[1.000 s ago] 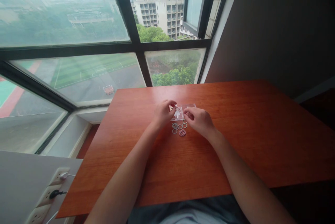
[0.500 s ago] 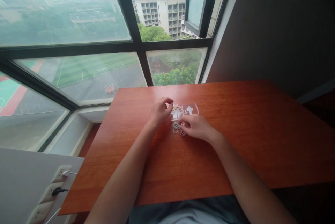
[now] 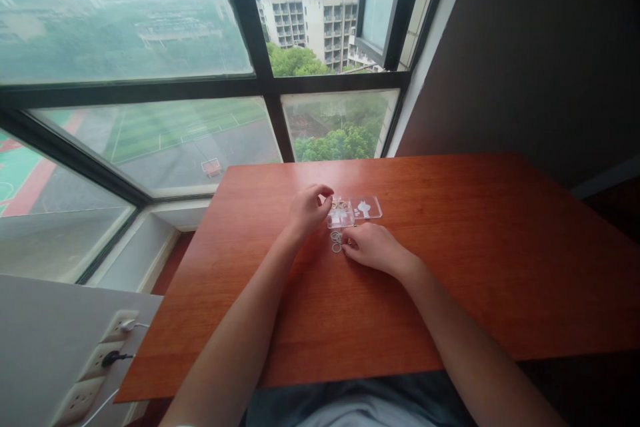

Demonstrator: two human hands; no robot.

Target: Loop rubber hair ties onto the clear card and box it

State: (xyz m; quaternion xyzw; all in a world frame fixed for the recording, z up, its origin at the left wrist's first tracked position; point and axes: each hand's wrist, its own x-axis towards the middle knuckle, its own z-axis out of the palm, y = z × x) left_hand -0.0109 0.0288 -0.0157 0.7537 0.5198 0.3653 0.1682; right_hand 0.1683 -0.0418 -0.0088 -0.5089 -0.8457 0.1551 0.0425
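Note:
A small clear plastic box (image 3: 341,221) lies on the table with its hinged lid (image 3: 369,208) folded open to the right. Several small rings sit in its far compartments. My left hand (image 3: 309,207) is at the box's far left corner, thumb and forefinger curled together on its edge. Just in front of the box, loose pale rings (image 3: 337,247) lie in a small cluster. Over the right side of this cluster is my right hand (image 3: 373,246), its fingers bent down among the rings. Its fingertips are partly hidden, and whatever they pinch does not show clearly.
The reddish-brown wooden table (image 3: 480,247) reaches to the window frame (image 3: 270,86) at the back. A dark wall (image 3: 525,60) rises on the right. Sockets with plugs and cables (image 3: 111,358) are on the low wall at left.
My right hand has shifted slightly left over the rings, covering some that showed before. My left hand stays at the box. The whole view has moved a little.

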